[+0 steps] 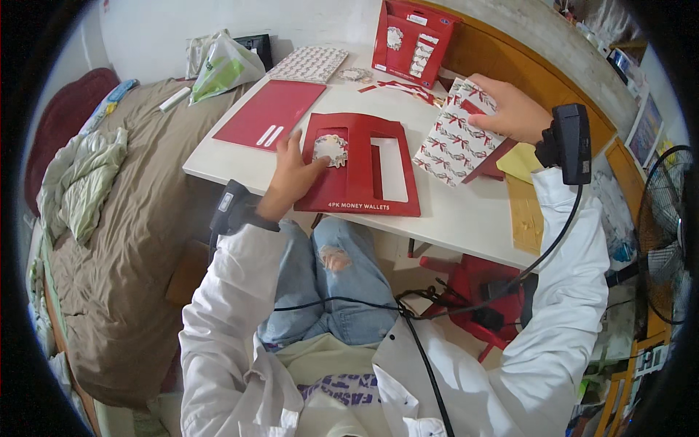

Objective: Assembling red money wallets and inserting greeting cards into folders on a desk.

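Note:
My right hand (pixel 513 113) is closed round a cream paper wallet (pixel 453 146) patterned with red bows and greenery. It holds the wallet tilted above the right part of the table, with a red panel (pixel 489 162) showing along the lower right. Spread fingers of my left hand (pixel 295 169) rest at the left edge of a flat red carton (pixel 360 167) near the table's front edge. Next to my left thumb, a floral cutout (pixel 331 150) shows on the carton's left half. A tall window in its right half shows white.
Left of the carton lies a red card (pixel 269 113) with two white slots. Behind are a patterned sheet (pixel 309 63), a floral cutout (pixel 355 74), red strips (pixel 399 90) and an upright red box (pixel 413 45). A yellow-brown envelope (pixel 526 211) lies at right. Black cables (pixel 419 309) cross my lap.

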Tool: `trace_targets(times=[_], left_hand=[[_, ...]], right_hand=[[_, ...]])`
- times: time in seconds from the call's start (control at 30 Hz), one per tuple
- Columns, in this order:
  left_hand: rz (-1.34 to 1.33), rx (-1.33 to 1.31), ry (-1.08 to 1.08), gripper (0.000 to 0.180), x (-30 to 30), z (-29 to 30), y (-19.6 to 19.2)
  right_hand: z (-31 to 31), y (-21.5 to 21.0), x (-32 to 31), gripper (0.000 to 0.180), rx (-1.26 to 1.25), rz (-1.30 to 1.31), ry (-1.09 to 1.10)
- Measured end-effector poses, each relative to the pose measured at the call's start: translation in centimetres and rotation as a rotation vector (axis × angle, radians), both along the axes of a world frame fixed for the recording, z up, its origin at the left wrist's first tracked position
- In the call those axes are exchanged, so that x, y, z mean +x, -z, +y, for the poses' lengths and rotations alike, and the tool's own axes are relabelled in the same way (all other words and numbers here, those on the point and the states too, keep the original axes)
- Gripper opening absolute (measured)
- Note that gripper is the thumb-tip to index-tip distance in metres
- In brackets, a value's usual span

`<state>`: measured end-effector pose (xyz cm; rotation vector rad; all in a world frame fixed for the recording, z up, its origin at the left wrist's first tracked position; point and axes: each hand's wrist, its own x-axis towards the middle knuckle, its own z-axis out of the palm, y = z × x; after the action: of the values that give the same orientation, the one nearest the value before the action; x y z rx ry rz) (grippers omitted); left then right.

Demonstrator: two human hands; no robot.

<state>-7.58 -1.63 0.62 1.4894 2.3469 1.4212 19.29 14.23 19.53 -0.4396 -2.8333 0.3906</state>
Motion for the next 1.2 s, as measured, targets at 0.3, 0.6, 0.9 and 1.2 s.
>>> trace_targets(times=[0.3,0.6,0.9,1.2], left_hand=[[-0.589,0.142,0.983,0.055,6.6,0.6,-5.6],[-0.994,0.41,0.842,0.027,7.9,0.7,-5.1],[-0.739,0.418,0.851,0.059,10.9,0.7,-4.8],[-0.549,0.565,0.774,0.059,12.6,2.2,-4.5]], right_hand=[[-5.7,-0.3,-2.8,0.056,0.155,0.042,-0.289],[-3.5,6.6,-1.9,0.072,0.142,0.671,-0.013],[-7.6,11.6,-3.3,0.043,-0.791,0.925,-0.046],[-7.8,12.3,-0.7,0.029,-0.731,0.992,0.044]])
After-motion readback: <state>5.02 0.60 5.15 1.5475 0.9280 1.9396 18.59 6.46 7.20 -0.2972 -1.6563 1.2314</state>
